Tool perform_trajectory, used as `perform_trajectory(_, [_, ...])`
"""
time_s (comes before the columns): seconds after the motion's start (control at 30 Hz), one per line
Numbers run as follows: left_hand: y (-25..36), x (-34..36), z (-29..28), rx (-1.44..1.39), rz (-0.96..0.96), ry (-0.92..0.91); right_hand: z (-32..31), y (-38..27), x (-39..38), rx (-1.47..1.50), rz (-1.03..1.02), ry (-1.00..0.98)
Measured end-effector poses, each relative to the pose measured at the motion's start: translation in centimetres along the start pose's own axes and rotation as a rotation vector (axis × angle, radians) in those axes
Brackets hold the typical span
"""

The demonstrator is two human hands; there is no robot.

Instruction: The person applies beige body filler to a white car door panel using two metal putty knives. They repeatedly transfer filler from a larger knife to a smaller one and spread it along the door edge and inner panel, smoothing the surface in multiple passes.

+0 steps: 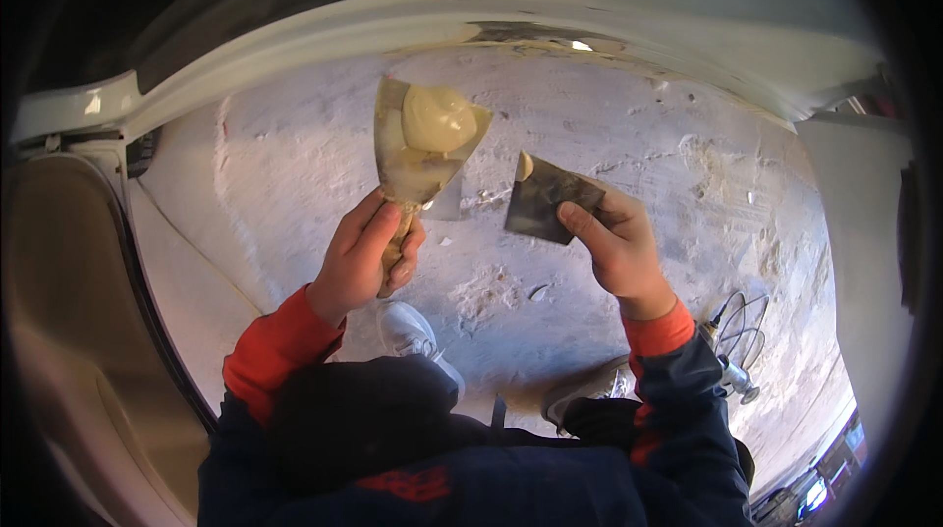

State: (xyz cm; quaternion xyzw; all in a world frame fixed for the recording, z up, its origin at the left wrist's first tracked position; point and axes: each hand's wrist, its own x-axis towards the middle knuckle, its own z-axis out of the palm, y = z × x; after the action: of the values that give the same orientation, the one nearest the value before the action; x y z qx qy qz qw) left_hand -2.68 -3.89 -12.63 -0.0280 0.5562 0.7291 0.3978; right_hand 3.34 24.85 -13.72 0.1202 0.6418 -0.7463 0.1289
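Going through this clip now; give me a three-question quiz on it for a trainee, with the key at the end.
1. Open: What sits on the blade of the wide scraper in the left hand?
2. Multiple choice: Which corner of the dark plate, held in the right hand, bears a pale dab, as seen in the picture?
A) lower left
B) upper left
C) lower right
3. True or false: The dark plate is pressed against the scraper's blade.

Key:
1. A rounded lump of cream-coloured paste.
2. B.
3. False; the two are apart, with floor showing between them.
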Motion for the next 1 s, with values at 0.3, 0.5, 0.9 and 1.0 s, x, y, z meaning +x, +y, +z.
perform_trajectory(0.3, [-1.3, -0.1, 0.6, 0.065, -0.008, 0.066, -6.8, 5.2, 3.2, 0.85, -0.23, 0.46])
perform_trajectory(0.5, [-1.8, 0.1, 1.5, 0.191, -0.028, 0.184, -16.3, 7.6, 4.4, 0.51, -0.486, 1.208])
perform_trajectory(0.9, [-3.3, 0.8, 1.9, 0.256, -0.059, 0.233, -22.5, 5.1, 4.5, 0.386, -0.796, 1.252])
perform_trajectory(1.0, [-3.3, 1.1, 2.4, 0.261, -0.097, 0.221, -22.2, 4.6, 4.7, 0.341, -0.834, 1.233])
